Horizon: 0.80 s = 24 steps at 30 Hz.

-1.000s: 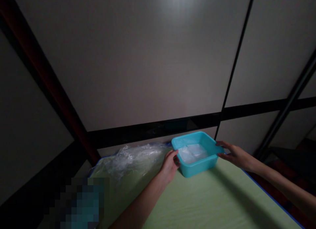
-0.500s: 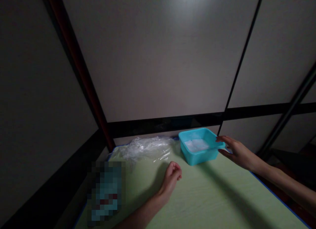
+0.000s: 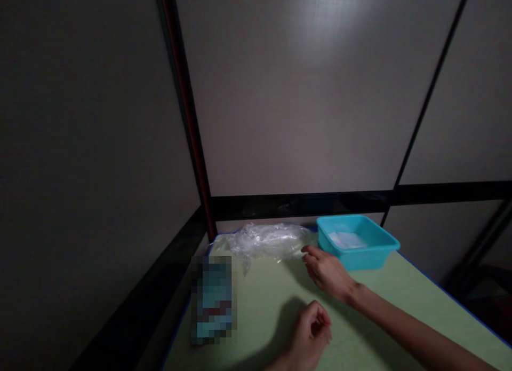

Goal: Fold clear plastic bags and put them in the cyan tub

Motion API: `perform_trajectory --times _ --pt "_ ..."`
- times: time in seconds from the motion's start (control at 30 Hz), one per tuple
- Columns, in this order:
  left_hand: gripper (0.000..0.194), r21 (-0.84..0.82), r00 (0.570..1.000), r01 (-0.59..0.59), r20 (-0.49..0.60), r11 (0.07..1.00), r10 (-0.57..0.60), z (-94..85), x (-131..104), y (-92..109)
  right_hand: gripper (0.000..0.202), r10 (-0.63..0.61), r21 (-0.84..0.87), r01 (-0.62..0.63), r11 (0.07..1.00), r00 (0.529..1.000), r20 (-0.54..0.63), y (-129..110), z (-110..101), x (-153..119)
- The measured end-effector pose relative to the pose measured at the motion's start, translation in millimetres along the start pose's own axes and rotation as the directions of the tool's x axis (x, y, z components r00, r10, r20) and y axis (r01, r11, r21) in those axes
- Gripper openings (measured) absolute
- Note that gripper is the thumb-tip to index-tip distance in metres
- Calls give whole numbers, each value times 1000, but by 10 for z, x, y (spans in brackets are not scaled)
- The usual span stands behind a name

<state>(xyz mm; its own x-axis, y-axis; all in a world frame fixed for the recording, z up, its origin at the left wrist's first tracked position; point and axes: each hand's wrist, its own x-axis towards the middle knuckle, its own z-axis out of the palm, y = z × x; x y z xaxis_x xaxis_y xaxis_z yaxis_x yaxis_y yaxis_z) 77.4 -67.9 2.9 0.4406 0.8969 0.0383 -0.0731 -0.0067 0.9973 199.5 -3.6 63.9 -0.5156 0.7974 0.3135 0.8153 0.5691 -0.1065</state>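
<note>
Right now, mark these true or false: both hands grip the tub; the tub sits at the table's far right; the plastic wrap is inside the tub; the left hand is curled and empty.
1. Both hands grip the turquoise tub: false. Neither hand touches it.
2. The tub sits at the far right of the green table: true.
3. The crumpled plastic wrap lies inside the tub: false. It lies on the table left of it, near the right hand.
4. The left hand is curled and empty: true.

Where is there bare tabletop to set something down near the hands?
Bare green table lies right of the right hand, in front of the teal tub, out to the blue right edge. A smaller patch sits between the left hand and the blurred object. The far edge is crowded: crumpled clear plastic beside the tub.
</note>
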Motion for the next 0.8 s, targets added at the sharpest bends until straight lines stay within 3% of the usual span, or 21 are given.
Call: perform_trajectory --times 0.13,0.23,0.37,0.53,0.67,0.8 --pt "10 -22 1000 -6 5 1000 6 4 50 -83 20 66 12 -66 998 997 -33 -23 368 235" --pt "10 -52 1000 -1 30 999 3 -11 88 -182 20 150 38 -146 988 984 -99 43 521 309" --pt "10 -68 998 44 36 997 -42 -19 106 -233 19 216 83 -205 975 963 -162 140 580 315" --pt "13 -37 996 81 24 996 -80 -9 84 -87 32 245 122 -224 967 949 -196 185 617 306" --pt "15 -30 991 134 -5 990 -135 -5 70 -18 45 299 172 -258 951 911 -285 202 666 315" --pt "14 -38 995 98 14 994 -98 -19 60 -63 52 381 233 -328 916 892 -242 230 685 330"
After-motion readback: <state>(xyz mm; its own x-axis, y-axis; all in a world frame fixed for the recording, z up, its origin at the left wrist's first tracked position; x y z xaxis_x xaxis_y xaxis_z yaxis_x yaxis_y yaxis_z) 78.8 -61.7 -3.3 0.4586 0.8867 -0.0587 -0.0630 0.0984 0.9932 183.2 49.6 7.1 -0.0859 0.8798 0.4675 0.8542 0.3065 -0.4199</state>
